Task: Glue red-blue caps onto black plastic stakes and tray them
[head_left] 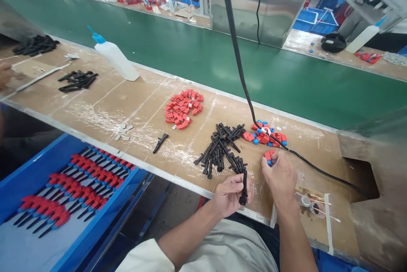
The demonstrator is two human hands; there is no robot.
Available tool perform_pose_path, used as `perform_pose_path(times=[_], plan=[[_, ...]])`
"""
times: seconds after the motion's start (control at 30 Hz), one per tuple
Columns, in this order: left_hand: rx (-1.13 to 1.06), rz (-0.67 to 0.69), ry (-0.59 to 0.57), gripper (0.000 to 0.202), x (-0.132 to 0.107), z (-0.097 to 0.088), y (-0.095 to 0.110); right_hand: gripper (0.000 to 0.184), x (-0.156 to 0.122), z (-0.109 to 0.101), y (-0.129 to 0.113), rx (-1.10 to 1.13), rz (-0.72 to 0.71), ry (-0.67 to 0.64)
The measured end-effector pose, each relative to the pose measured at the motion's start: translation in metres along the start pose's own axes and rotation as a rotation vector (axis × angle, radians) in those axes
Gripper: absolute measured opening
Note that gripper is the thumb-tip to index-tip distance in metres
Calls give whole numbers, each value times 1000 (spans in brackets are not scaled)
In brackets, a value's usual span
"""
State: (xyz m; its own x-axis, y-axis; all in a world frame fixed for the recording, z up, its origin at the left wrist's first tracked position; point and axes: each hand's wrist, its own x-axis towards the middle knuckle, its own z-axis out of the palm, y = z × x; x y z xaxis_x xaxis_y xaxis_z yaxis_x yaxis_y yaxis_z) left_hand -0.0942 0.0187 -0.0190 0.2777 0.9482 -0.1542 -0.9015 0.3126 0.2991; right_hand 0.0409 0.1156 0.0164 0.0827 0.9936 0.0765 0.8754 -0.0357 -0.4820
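Note:
My left hand [231, 193] is closed around a black plastic stick part [244, 186], held upright just off the bench's front edge. My right hand [280, 175] rests on the bench with its fingers pinched on a small red and blue piece [269, 156]. Just beyond my hands lies a heap of black stick parts [221, 149]. To its right sits a cluster of red and blue pieces [267, 135]. A pile of red caps [182, 108] lies further left, and a single black stick [160, 142] lies apart near the front edge.
A black cable [241, 73] hangs down and runs right across the bench. A white squeeze bottle [115, 58] lies tilted at the left. A blue tray [38, 170] below holds rows of assembled red-and-black parts. A green conveyor belt [222, 60] runs behind. Other people work at the far side and far left.

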Motion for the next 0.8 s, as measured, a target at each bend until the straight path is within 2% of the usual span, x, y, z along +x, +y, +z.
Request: perform_pose_path(times=[0.07,0.2,0.3,0.4,0.5,0.57,0.63,0.8], plan=[[-15,-6,8,36,0,1,1,20,-8,-2,7,95,48,-40],[-13,-18,82,36,1,3,0,46,-24,-10,21,299,113,-174],[18,-24,166,38,2,5,-2,63,-33,-23,29,669,273,-272],[32,-33,224,41,2,8,-2,53,-44,-43,33,1257,505,-405],[33,-37,243,43,1,12,-3,31,-57,-60,34,1635,573,-533],[38,-40,242,43,1,15,-5,26,-65,-65,34,1713,578,-570],[49,-36,240,43,2,17,-7,25,-71,-65,32,1693,573,-575],[117,-19,261,47,0,25,-9,30,-75,-56,27,1599,576,-457]])
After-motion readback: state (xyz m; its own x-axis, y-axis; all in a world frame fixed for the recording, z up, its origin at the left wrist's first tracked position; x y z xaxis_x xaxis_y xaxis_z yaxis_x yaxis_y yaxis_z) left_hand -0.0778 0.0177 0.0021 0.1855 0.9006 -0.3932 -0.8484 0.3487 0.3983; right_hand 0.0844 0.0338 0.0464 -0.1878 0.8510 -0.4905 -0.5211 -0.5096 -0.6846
